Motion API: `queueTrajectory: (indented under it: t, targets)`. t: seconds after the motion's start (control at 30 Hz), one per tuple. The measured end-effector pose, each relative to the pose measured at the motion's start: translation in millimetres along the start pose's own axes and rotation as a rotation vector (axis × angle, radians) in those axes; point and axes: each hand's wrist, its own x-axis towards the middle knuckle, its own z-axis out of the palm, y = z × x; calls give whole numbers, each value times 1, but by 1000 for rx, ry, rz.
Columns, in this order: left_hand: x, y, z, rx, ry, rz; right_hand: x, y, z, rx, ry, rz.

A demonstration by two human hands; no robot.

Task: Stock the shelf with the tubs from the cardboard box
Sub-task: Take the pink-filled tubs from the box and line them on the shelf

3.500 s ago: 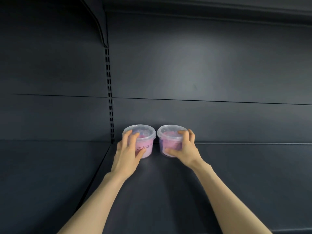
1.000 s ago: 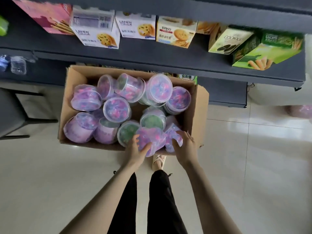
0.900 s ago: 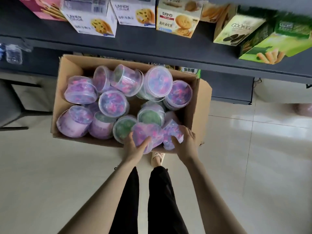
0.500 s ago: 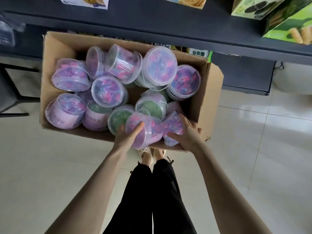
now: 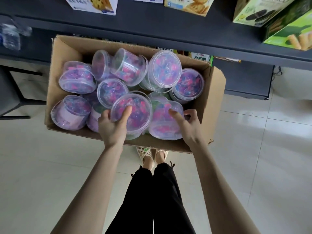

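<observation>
An open cardboard box [image 5: 67,49] sits on the floor, filled with several clear lidded tubs of pink, purple and blue contents. My left hand [image 5: 113,125] grips one tub [image 5: 136,110] at the box's near edge, thumb on its lid, and the tub is raised above the others. My right hand [image 5: 189,125] holds a second tub [image 5: 164,122] just to the right, thumb across its lid and fingers curled round its far side. More tubs [image 5: 166,68] lie heaped behind them, some tipped on their sides.
A dark shelf [image 5: 168,31] runs across the top, carrying biscuit and cookie boxes [image 5: 187,4] and green snack boxes [image 5: 287,29]. A lower dark shelf [image 5: 243,80] sits right of the box. My legs and sandalled feet stand on pale tiles [image 5: 50,166]. A dark chair frame [image 5: 13,92] stands left.
I turned from the shelf down to the box. Both hands took hold of tubs at its near edge; since half a second ago the left tub has lifted and turned lid-up.
</observation>
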Motion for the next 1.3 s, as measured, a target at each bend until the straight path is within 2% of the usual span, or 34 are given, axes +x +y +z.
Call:
queueTrajectory:
  t: [0.1, 0.17, 0.23, 0.3, 0.37, 0.47, 0.6, 0.7, 0.77, 0.93, 1.07, 1.17, 1.23, 1.3]
  targets:
    - [14, -1, 5, -7, -40, -53, 12, -14, 9, -88, 6, 60]
    - [20, -1, 7, -30, -87, -66, 17, -18, 12, -21, -11, 77]
    - [23, -3, 7, -74, -171, -18, 16, -16, 16, 118, -41, 12]
    - [23, -9, 9, -75, -271, 41, 14, -9, 22, 160, -103, -97]
    - [22, -15, 15, -39, -338, 66, 16, 1, 25, 41, -172, -168]
    - [31, -27, 18, -9, -358, 47, 23, 7, 34, -128, -184, -224]
    - [40, -22, 24, 35, -396, 38, 21, 4, 32, -272, -98, -293]
    - [41, -17, 32, 39, -336, 51, 17, 8, 36, -332, 59, -413]
    - [40, -16, 32, 0, -283, 88, 18, 13, 32, -296, 172, -418]
    - [40, -10, 10, -27, -173, 230, 16, 11, 20, -108, 302, -231]
    - [40, -7, -5, -75, -265, 275, 24, -12, 21, 87, 382, -145]
    - [41, -5, -8, -79, -309, 258, 38, -24, 25, 246, 377, -17]
    - [40, 1, -6, -97, -333, 224, 40, -29, 27, 366, 290, 32]
    - [40, 4, -1, -136, -358, 185, 36, -32, 25, 418, 162, -12]
